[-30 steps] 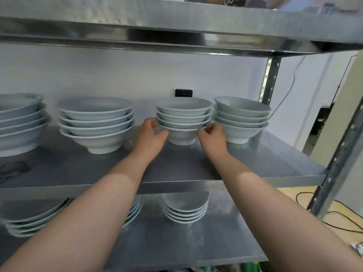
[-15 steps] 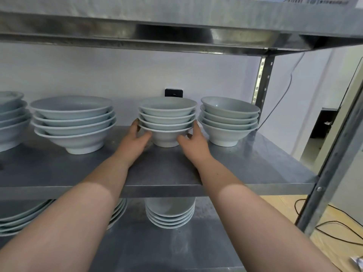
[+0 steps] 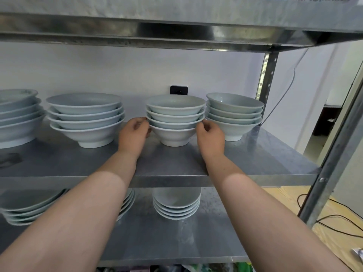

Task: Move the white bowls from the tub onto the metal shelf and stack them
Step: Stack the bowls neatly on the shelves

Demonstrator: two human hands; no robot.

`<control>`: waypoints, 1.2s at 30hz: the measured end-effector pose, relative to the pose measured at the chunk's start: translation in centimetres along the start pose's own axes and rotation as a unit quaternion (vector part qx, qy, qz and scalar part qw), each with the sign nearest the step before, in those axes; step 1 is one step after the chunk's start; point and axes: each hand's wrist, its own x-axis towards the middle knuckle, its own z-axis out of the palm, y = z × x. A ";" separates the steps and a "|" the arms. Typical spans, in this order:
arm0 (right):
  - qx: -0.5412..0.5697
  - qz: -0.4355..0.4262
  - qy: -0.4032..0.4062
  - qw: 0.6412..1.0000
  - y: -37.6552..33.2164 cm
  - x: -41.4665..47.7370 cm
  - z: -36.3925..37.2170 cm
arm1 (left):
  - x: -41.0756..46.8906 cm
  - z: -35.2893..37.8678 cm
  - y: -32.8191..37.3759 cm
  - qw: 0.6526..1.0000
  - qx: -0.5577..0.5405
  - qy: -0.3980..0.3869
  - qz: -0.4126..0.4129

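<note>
- So this is a galvanized metal shelf (image 3: 255,154) unit against a plain white wall (image 3: 98,71), with another steel deck overhead and a lower shelf (image 3: 167,242) underneath. There's a black wall plate (image 3: 178,90) right behind the middle stack, and off to the right a tan floor with black cables (image 3: 337,222) trailing across it.
- Bowl count on the main level: four stacks. The middle stack (image 3: 174,118) is four white bowls, the right stack (image 3: 234,114) just beside it is four too, the wider stack (image 3: 85,116) to the left is four, and the far-left stack (image 3: 15,116) gets cut off by the frame edge, so no exact count there.
- Lower shelf has a stack of four small bowls (image 3: 176,205) plus some wide shallow ones (image 3: 29,207) on the left, partly hidden by the arm.
- Left hand (image 3: 133,134) is curled against the left side of the middle stack, fingertips on the lower rims.
- Right hand (image 3: 211,134) mirrors it on the right side, fingers curled and touching the rims. The stack sits flat on the shelf between both hands.
</note>
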 end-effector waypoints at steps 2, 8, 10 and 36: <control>0.013 0.012 0.025 1.000 -0.2 -0.1 -0.3 | 0.0 -0.2 0.1 1.000 -0.005 0.011 0.013; 0.059 0.017 0.052 0.997 -0.3 0.1 -0.3 | 0.5 0.4 -0.4 0.999 -0.030 -0.017 -0.010; 0.072 0.012 0.037 0.997 -0.4 0.1 -0.1 | 0.7 0.5 -0.5 0.997 -0.044 -0.049 -0.034; 0.039 -0.032 0.053 0.997 -0.7 -0.8 0.4 | 0.9 0.7 -0.9 0.994 -0.068 -0.079 -0.035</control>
